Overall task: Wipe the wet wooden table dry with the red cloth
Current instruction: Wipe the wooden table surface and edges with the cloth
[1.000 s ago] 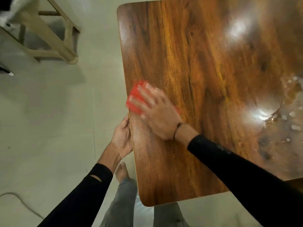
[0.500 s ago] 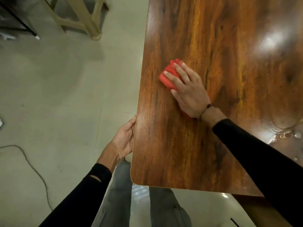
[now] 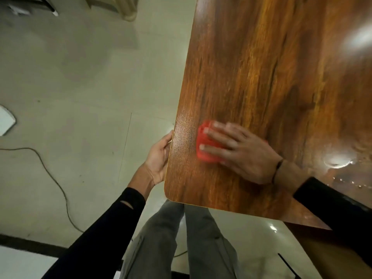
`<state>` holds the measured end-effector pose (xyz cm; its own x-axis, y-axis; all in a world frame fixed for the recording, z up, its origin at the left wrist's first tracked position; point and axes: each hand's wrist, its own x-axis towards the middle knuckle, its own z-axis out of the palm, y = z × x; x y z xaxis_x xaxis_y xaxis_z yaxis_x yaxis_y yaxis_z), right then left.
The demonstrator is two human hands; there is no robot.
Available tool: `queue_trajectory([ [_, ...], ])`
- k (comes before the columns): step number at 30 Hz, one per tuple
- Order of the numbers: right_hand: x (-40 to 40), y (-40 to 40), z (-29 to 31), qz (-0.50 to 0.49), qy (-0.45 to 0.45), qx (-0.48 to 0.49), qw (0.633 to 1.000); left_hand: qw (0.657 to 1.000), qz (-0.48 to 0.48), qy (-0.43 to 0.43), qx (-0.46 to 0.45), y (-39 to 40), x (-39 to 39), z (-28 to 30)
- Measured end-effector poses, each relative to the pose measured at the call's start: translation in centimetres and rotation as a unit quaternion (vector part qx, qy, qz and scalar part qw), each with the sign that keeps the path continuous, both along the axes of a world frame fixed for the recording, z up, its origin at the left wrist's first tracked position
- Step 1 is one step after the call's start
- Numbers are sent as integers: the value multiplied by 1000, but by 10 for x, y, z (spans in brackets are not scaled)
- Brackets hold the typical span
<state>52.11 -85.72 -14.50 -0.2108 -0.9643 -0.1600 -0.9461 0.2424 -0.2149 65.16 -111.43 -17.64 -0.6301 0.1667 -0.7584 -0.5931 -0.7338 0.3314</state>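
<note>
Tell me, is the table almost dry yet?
Not quite. The wood near the left edge of the table shows no puddles, so that part looks done. The right hand is pressing the cloth flat there, while the left hand holds the table's edge. Left to do: the puddle and droplets at the right side.

Your right hand is lying flat on the cloth, which is resting on the table near its left edge, close to the near-left corner. Your left hand is gripping that left edge, just left of the cloth. Water is sitting on the table right of your right wrist. A cable is trailing over the floor to your left.
</note>
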Motion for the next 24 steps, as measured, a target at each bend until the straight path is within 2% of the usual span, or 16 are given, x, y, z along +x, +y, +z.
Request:
queue_trajectory([
  [2, -4, -17, 4, -103, 1, -5, 995, 1000, 2, 8, -1, 0, 0, 1],
  [4, 18, -41, 6, -161, 8, -13, 987, 1000, -1, 6, 5, 3, 0, 5],
  [7, 72, -65, 5, -107, 3, -29, 994, 1000, 22, -15, -3, 4, 6, 3],
  [11, 134, -51, 3, -1, -30, -26, 999, 995, -23, -46, 80, 3, 20, 3],
  [15, 128, -4, -2, -6, -22, -12, 1000, 996, -27, -25, 82, 7, 40, -1],
  [17, 106, 16, -3, -60, 9, -1, 998, 996, -22, -28, 88, 13, 48, 2],
  [20, 75, 16, -1, -193, 16, -12, 981, 996, 2, -29, 83, 18, 52, 2],
  [24, 80, -51, 4, -421, 51, -44, 905, 999, 34, -33, 8, 24, 46, 0],
])
